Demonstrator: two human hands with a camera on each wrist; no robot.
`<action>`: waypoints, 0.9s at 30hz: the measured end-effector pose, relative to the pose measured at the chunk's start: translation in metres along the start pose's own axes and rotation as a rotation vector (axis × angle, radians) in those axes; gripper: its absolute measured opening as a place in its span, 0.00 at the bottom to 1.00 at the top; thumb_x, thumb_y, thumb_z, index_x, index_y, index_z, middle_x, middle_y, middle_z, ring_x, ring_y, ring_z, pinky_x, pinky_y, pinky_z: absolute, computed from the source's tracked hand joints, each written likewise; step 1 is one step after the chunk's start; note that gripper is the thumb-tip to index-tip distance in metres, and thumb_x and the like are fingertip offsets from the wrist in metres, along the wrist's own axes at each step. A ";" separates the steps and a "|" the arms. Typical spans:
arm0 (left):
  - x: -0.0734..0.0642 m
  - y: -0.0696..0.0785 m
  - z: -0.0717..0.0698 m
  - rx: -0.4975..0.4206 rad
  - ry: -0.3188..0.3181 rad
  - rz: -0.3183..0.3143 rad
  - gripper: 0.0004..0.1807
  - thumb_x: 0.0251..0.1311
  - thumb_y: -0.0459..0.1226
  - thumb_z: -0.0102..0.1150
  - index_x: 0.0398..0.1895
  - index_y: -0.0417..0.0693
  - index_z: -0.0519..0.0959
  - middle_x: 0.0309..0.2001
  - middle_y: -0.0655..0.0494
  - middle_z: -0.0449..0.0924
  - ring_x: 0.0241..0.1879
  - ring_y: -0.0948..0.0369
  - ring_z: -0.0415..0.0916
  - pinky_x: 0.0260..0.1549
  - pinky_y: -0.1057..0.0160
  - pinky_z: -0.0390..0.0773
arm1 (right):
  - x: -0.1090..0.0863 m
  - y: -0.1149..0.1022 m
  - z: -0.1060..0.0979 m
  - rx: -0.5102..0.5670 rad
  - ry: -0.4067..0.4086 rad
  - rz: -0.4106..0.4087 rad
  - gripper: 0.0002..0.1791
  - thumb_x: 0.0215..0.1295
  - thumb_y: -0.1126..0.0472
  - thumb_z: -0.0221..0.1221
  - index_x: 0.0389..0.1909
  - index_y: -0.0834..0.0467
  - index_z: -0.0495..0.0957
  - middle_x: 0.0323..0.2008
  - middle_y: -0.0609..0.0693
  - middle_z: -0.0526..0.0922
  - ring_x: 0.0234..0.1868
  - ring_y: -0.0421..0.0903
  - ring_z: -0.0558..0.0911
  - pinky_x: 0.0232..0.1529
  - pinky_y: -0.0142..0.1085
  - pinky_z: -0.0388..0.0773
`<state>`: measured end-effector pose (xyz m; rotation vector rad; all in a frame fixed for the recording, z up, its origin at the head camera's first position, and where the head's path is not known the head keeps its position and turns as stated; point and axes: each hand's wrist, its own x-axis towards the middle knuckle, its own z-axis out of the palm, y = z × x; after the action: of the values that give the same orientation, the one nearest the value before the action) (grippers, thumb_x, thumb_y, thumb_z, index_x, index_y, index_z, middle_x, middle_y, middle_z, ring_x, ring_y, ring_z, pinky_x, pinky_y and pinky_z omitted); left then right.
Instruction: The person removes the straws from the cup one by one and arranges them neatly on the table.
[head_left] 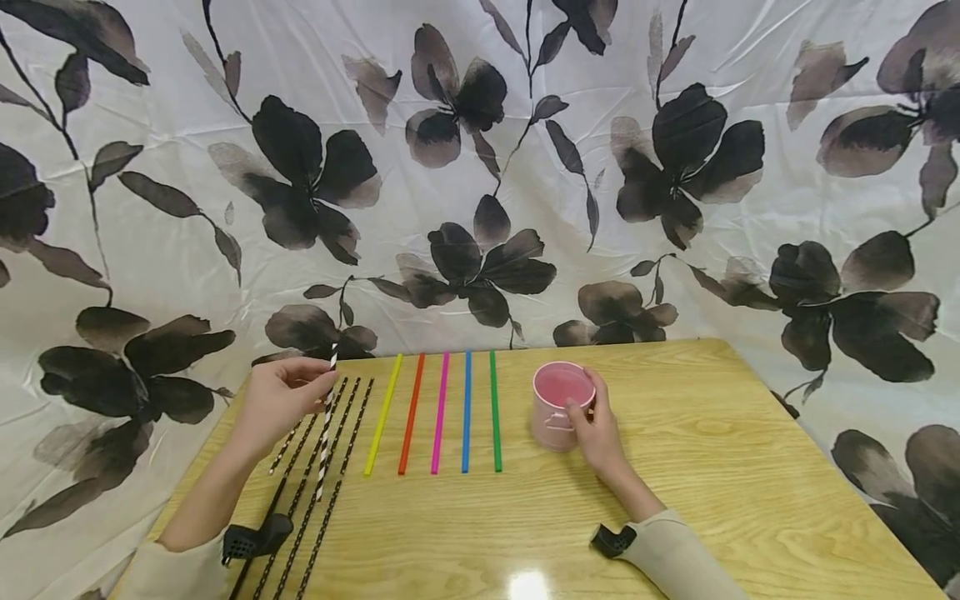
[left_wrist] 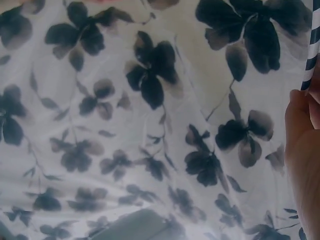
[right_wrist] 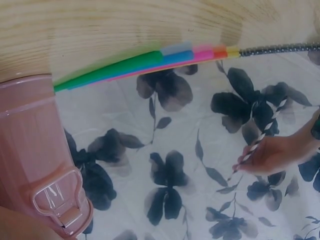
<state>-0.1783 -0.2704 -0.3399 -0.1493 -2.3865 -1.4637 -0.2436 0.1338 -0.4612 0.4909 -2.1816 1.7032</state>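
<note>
My left hand [head_left: 279,400] pinches a black-and-white striped straw [head_left: 324,454] between thumb and fingers. The straw stands nearly upright over the dark straws at the left of the table; its striped end [left_wrist: 312,55] shows at the right edge of the left wrist view. On the right, my right hand [head_left: 602,437] holds a pink cup [head_left: 549,427] by its side, thumb near the rim. The cup stands upright, and a looped clasp [right_wrist: 57,197] shows on its wall in the right wrist view. No straws are visible inside it.
Yellow [head_left: 383,415], red [head_left: 412,415], magenta [head_left: 440,415], blue [head_left: 467,415] and green straws [head_left: 496,415] lie side by side between the hands. Several dark patterned straws [head_left: 352,433] lie left of them. A floral cloth [head_left: 480,183] hangs behind the wooden table [head_left: 712,467].
</note>
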 end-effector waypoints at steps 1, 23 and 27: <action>-0.001 -0.003 -0.003 0.013 -0.011 -0.009 0.18 0.52 0.42 0.60 0.41 0.36 0.77 0.32 0.43 0.78 0.27 0.53 0.78 0.24 0.60 0.79 | 0.000 0.000 0.000 0.004 0.000 -0.001 0.31 0.63 0.59 0.50 0.65 0.56 0.50 0.53 0.63 0.66 0.49 0.55 0.69 0.43 0.43 0.69; -0.027 -0.064 -0.078 0.227 -0.122 -0.217 0.27 0.56 0.48 0.55 0.48 0.33 0.72 0.40 0.38 0.75 0.32 0.55 0.78 0.26 0.60 0.79 | 0.003 0.007 0.003 -0.080 0.066 0.076 0.28 0.62 0.55 0.52 0.63 0.49 0.57 0.46 0.57 0.74 0.35 0.47 0.74 0.32 0.37 0.73; -0.033 -0.084 -0.088 0.210 -0.134 -0.280 0.29 0.56 0.48 0.55 0.50 0.31 0.71 0.41 0.38 0.75 0.33 0.56 0.77 0.27 0.59 0.79 | 0.004 0.018 0.005 -0.077 0.089 0.108 0.27 0.62 0.51 0.51 0.62 0.39 0.57 0.47 0.52 0.74 0.38 0.45 0.74 0.34 0.39 0.73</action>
<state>-0.1497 -0.3844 -0.3857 0.1486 -2.7417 -1.3386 -0.2556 0.1323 -0.4761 0.2770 -2.2362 1.6536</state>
